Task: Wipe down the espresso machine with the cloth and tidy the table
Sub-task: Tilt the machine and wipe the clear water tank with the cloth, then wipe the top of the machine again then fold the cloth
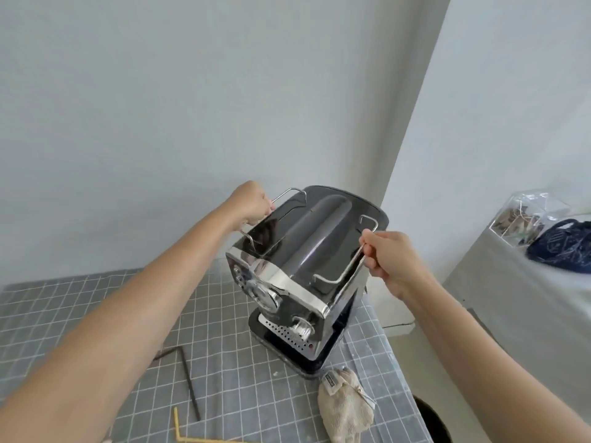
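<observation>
Both hands were closed on the wire rails atop the espresso machine (303,266): the left hand (251,203) gripped the rail at about 10 o'clock from the machine's top, the right hand (388,260) pinched the rail at about 3 o'clock. That machine stood on the grey checked table (64,302) near its right edge, while the beige cloth (345,406) lay crumpled at 5 o'clock, just beside its base. A black bent rod (188,378) and a yellow strip (176,423) lay at 7 o'clock.
</observation>
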A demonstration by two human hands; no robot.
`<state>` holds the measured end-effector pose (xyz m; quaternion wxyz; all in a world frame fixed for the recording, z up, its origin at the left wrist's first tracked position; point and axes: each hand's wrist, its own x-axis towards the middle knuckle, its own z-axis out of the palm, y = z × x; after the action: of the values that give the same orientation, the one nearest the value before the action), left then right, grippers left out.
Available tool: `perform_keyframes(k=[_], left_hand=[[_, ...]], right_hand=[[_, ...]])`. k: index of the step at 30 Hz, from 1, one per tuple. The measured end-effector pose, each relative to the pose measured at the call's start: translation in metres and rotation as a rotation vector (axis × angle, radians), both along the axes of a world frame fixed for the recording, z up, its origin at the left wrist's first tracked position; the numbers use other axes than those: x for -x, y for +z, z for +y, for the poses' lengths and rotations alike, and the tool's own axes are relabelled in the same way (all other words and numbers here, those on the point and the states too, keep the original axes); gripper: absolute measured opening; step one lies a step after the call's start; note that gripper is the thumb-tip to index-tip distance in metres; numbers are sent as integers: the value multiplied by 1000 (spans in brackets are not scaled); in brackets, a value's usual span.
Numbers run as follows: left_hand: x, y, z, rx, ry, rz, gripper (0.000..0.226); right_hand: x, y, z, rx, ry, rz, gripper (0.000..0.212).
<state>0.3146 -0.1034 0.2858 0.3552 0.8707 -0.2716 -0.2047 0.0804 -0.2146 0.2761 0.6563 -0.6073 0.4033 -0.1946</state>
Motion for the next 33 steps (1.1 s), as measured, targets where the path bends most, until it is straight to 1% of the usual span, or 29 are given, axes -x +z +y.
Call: perform_keyframes(k=[3, 4, 7, 10, 13, 18, 23, 26, 30, 32, 33], left_hand=[[9, 5, 23, 127, 115, 242, 25], [15, 5, 29, 165, 145, 303, 25], [32, -2, 43, 244, 184, 421, 22], [44, -12, 48, 298, 206, 497, 20], [51, -19, 46, 303, 215, 498, 19], [53, -27, 40, 286, 244, 468, 20], [52, -36, 37, 264, 267, 454, 11], [52, -36, 36, 256, 277, 432, 10], [52, -36, 34, 221, 284, 363, 11], [54, -37, 34, 202, 290, 297, 13], [56, -39, 34, 191, 303, 251, 15]], right_hand=[[-21, 3, -24, 123, 28, 78, 27], [-29, 3, -31, 160, 37, 106, 29], [-50, 3, -48, 249, 75, 201, 40], [-66, -1, -61, 303, 102, 238, 44], [-71, -6, -69, 359, 138, 266, 44], [-69, -17, -76, 403, 181, 305, 39], [-71, -25, -81, 428, 225, 324, 37], [-71, -28, -83, 488, 270, 315, 36], [-66, -29, -86, 584, 327, 273, 37], [-56, -37, -89, 590, 293, 242, 36], [-47, -46, -90, 590, 236, 221, 36]])
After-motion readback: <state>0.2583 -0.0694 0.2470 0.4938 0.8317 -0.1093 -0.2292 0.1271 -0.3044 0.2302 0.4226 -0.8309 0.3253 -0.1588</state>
